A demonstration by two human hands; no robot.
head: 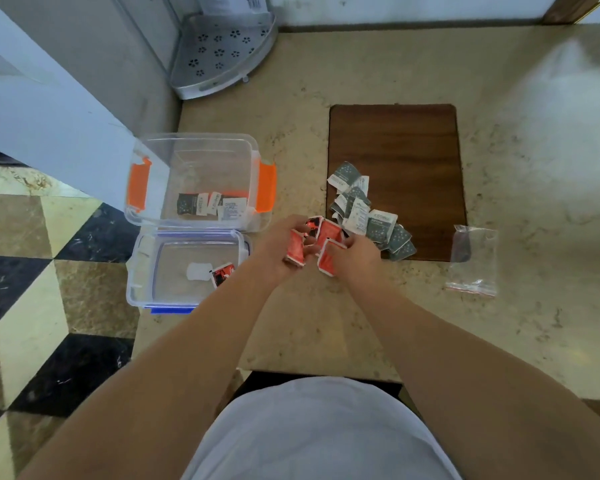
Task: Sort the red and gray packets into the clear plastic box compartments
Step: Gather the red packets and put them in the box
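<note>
The left hand [280, 244] and right hand [352, 255] are both grasping red packets [326, 251], apparently gathering them into one batch. The gray packets [368, 213] are lying beside them on the wooden board [395, 143]. Near the desk's [326, 323] left edge, the blue-clipped box [187, 268] is holding one red packet and the orange-clipped box [198, 181] a few gray ones.

No lettering can be read anywhere on the marble tabletop [361, 323]. Gray packets [368, 213] heaped on the wooden board [395, 140] carry white panels of print, blurred beyond reading, as do those in the orange-latched box [201, 181]. A barcode label [253, 2] on the far wall is likewise illegible.
</note>
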